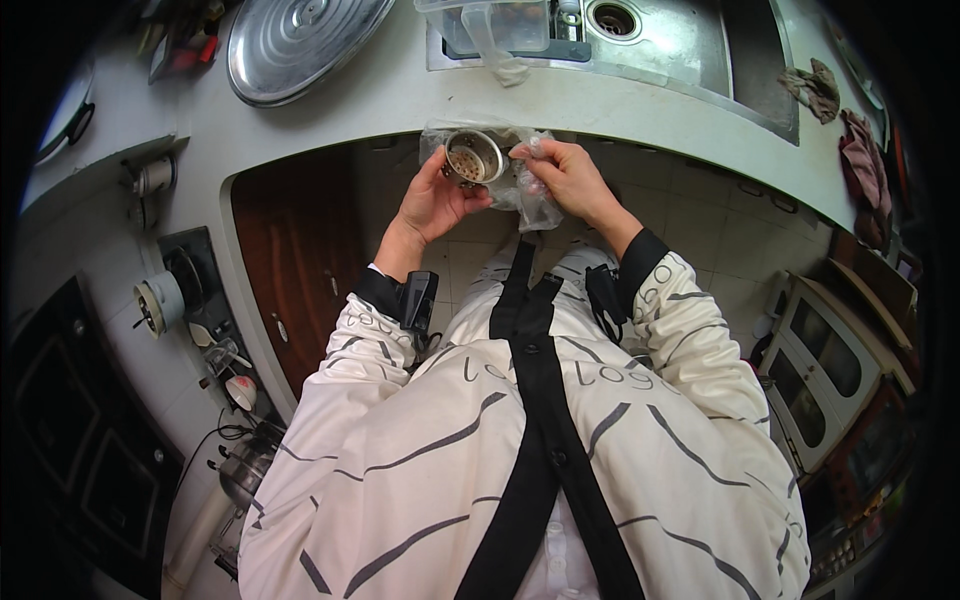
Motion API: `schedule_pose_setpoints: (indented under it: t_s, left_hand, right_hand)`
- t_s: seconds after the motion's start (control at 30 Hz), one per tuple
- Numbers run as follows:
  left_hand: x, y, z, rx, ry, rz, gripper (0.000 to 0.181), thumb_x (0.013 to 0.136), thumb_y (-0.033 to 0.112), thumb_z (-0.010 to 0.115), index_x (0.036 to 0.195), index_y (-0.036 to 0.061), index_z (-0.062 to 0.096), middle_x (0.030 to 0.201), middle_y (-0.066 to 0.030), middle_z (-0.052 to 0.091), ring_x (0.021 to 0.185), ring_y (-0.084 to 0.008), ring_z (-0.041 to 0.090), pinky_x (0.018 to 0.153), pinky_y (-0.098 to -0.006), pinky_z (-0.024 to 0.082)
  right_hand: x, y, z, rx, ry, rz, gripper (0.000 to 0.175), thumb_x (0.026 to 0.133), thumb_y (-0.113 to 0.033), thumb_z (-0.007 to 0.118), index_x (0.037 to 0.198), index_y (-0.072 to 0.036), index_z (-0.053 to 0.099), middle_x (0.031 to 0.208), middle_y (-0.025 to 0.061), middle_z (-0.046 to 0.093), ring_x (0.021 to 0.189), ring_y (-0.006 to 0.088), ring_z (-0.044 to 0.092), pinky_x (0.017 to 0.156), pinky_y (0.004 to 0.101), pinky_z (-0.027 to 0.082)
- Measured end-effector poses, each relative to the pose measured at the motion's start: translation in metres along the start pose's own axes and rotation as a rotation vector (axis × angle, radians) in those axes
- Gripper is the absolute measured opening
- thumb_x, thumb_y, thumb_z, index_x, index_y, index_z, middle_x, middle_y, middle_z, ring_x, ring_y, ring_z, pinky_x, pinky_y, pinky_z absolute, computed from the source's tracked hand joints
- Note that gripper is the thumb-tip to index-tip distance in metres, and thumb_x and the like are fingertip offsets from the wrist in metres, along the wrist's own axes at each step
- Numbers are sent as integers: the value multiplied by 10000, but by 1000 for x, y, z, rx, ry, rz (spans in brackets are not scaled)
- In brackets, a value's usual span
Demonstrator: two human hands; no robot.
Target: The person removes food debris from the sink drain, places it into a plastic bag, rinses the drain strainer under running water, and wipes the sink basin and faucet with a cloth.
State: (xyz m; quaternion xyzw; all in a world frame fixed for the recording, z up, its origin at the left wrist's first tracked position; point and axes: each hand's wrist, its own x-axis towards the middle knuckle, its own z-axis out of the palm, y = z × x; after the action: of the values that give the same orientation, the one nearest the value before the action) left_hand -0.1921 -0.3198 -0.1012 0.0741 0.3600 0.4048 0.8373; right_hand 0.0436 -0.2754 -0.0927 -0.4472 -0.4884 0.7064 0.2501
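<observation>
A small round metal strainer cup (pixel 474 157), with dark holes or specks on its inside, is held in my left hand (pixel 435 199). Its open mouth faces up towards me. To its right, my right hand (pixel 568 176) pinches the gathered edge of a clear plastic bag (pixel 538 206). Part of the bag spreads behind and beneath the cup. Both hands are in front of the counter's near edge, above the floor. Whether the cup touches the bag's plastic cannot be made out.
On the white counter (pixel 360 112) lies a large round metal lid (pixel 304 45). A steel sink (pixel 675 52) has a clear plastic container (pixel 495 26) at its left, with a limp plastic bag (pixel 504 67) over its edge. Crumpled cloths (pixel 814 90) lie at the right. A wooden cabinet door (pixel 292 277) is below.
</observation>
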Motion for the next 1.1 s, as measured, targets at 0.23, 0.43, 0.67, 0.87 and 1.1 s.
schedule_pose_setpoints:
  t_s: [0.23, 0.43, 0.67, 0.87, 1.1]
  left_hand:
    - [4, -6, 5, 33, 53, -120, 582, 935, 589, 380, 1140, 83, 582, 922, -105, 655, 690, -213, 641, 616, -364, 594]
    - [8, -8, 14, 51, 132, -185, 608, 916, 635, 341, 1034, 98, 599, 792, -63, 606, 546, -162, 559, 488, -310, 568]
    - [13, -4, 22, 154, 215, -361, 624, 901, 675, 313, 934, 119, 595, 662, -60, 536, 457, -120, 454, 408, -269, 475]
    - [16, 2, 29, 177, 198, -367, 620, 889, 686, 329, 936, 128, 595, 667, -71, 539, 449, -109, 435, 411, -264, 471]
    - [18, 6, 31, 165, 224, -404, 631, 880, 692, 339, 924, 120, 603, 664, -61, 547, 428, -102, 420, 408, -261, 463]
  right_hand:
    - [11, 0, 16, -535, -105, -334, 326, 804, -15, 505, 1072, -85, 677, 871, 226, 640, 817, 410, 607, 744, 381, 501]
    - [14, -9, 14, -301, -279, 89, 239, 807, -62, 501, 974, -53, 672, 844, 222, 639, 827, 417, 606, 725, 464, 481]
    - [21, -12, 14, -810, -81, -355, 264, 824, -101, 480, 1009, -145, 663, 860, 141, 668, 837, 351, 631, 700, 448, 490]
    - [30, -10, 5, -958, -170, -304, 217, 832, -119, 488, 989, -136, 637, 888, 144, 668, 851, 353, 631, 720, 455, 495]
    - [31, -5, 4, -533, -17, -186, 166, 836, -169, 575, 925, -38, 626, 879, 187, 655, 825, 381, 622, 719, 443, 496]
